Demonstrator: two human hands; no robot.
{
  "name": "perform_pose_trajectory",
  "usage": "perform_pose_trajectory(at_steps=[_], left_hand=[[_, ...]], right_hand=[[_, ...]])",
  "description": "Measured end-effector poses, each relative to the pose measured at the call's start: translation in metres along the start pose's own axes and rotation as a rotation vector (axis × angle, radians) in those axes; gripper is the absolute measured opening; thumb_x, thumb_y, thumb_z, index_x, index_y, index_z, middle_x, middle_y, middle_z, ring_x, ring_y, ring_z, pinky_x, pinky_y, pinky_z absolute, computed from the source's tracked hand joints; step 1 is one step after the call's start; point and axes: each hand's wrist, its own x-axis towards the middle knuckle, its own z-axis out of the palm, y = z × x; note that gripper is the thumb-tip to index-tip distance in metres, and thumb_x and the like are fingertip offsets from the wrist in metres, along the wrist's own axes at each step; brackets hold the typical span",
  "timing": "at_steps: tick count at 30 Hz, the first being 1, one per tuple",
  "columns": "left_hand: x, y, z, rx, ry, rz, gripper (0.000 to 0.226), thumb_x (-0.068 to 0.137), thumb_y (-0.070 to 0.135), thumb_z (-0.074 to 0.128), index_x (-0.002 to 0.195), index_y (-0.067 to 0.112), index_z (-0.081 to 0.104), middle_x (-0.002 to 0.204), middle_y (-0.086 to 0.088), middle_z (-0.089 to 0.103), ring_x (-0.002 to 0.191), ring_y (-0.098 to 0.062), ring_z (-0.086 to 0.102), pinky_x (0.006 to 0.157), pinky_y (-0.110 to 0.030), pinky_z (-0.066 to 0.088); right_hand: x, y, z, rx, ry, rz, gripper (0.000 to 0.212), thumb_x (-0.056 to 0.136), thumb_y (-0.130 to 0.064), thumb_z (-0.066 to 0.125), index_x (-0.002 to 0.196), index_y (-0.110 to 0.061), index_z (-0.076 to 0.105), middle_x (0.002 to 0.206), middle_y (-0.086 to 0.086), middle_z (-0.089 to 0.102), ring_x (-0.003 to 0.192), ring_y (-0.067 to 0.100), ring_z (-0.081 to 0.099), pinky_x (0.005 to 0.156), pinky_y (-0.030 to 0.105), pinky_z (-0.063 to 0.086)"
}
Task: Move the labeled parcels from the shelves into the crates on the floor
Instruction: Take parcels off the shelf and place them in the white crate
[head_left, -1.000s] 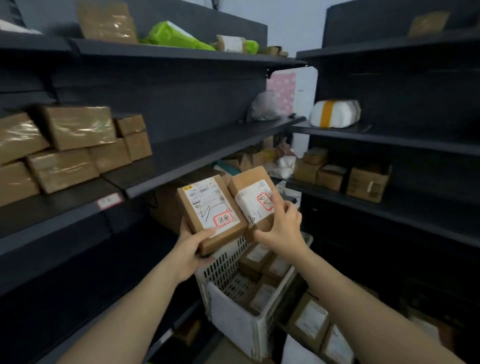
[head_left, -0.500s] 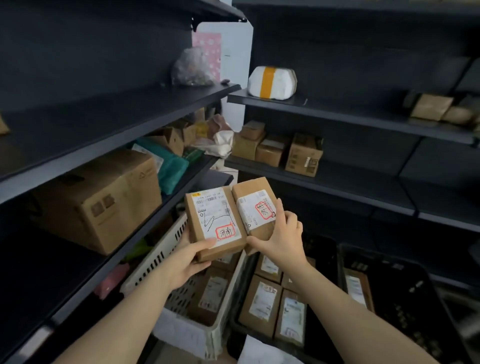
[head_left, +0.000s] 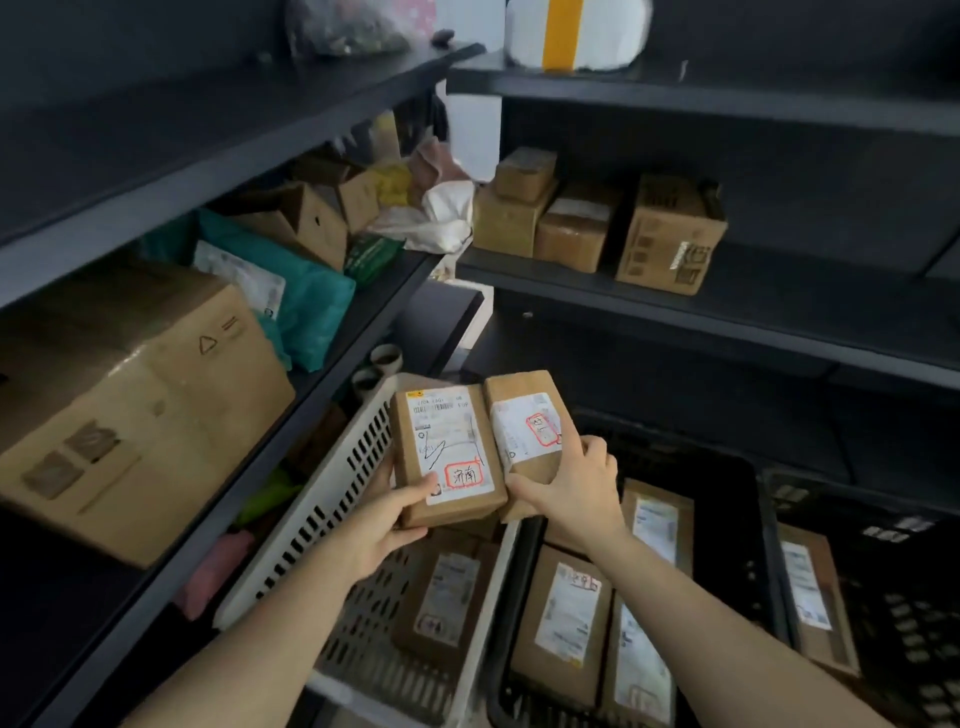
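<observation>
Your left hand (head_left: 387, 525) grips the left parcel (head_left: 447, 452) at its near-left corner, fingers curled underneath and the thumb pressed on the label. Your right hand (head_left: 576, 493) holds the right parcel (head_left: 524, 421) the same way, by its near end, with the thumb along the near edge and the fingers wrapped round the right side. The two parcels touch along their long sides, labels up, each with a red stamp, and the stamps look different.

You are holding them in the air, right above where the white crate (head_left: 322, 514) on the left meets the black crate (head_left: 748, 467) on the right. That is the weak spot. Let go here and a parcel may strike the two rims and tip into the wrong crate, or wedge between them. Because you hold each by one end only, the far end can sag and slide off your thumb. If the stamps decide the crate, read them before you release. Both crates already hold flat parcels, so a dropped one may land tilted on top.

Farther off, the large box (head_left: 130, 405) and a teal bag (head_left: 311, 301) sit on the left shelf, and three brown boxes (head_left: 670, 234) on the far shelf, so more sorting is probably left to do.
</observation>
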Motion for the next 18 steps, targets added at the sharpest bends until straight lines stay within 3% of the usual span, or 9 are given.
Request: perform_pose_trajectory(at_steps=[6,9,10,14,18], left_hand=[[0.050,0.001,-0.041,0.206,0.283,0.073,0.071,0.079,0.035,0.071,0.139,0.041,0.033,0.123,0.005,0.057,0.109,-0.018,0.055,0.088,-0.033,0.043],[0.073,-0.004,-0.076,0.552,0.478,0.095,0.096,0.052,0.077,0.066,0.136,0.052,0.027,0.127,0.000,0.055,0.114,-0.026,0.053,0.100,-0.048,0.042],[0.080,-0.006,-0.086,0.677,0.525,0.085,0.100,0.048,0.082,0.060,0.136,0.054,0.023,0.128,-0.003,0.054,0.115,-0.029,0.052,0.099,-0.052,0.041],[0.091,-0.014,-0.099,0.996,0.583,0.154,0.094,0.070,0.060,0.066,0.146,0.039,0.017,0.139,-0.016,0.037,0.124,-0.038,0.037,0.104,-0.051,0.031],[0.098,-0.041,-0.117,1.209,0.584,0.251,0.092,0.070,0.055,0.071,0.146,0.035,0.024,0.144,-0.015,0.029,0.125,-0.038,0.030,0.103,-0.051,0.026]], right_hand=[[0.059,0.000,0.061,0.174,-0.128,0.149,0.099,0.073,-0.059,0.067,0.150,-0.038,0.009,0.137,0.011,0.033,0.126,0.036,0.040,0.103,0.048,0.042],[0.072,-0.008,0.095,0.194,-0.179,0.185,0.091,0.078,-0.053,0.067,0.150,-0.031,0.017,0.141,0.012,0.031,0.126,0.035,0.043,0.101,0.044,0.045],[0.073,-0.010,0.107,0.195,-0.197,0.195,0.089,0.078,-0.052,0.066,0.150,-0.030,0.019,0.141,0.012,0.032,0.124,0.034,0.044,0.099,0.041,0.046],[0.071,-0.015,0.166,0.264,-0.300,0.324,0.087,0.079,-0.047,0.066,0.150,-0.030,0.019,0.138,0.013,0.030,0.125,0.039,0.041,0.097,0.043,0.046],[0.059,-0.008,0.224,0.494,-0.351,0.626,0.082,0.080,-0.048,0.065,0.149,-0.030,0.023,0.139,0.013,0.037,0.121,0.039,0.047,0.095,0.046,0.049]])
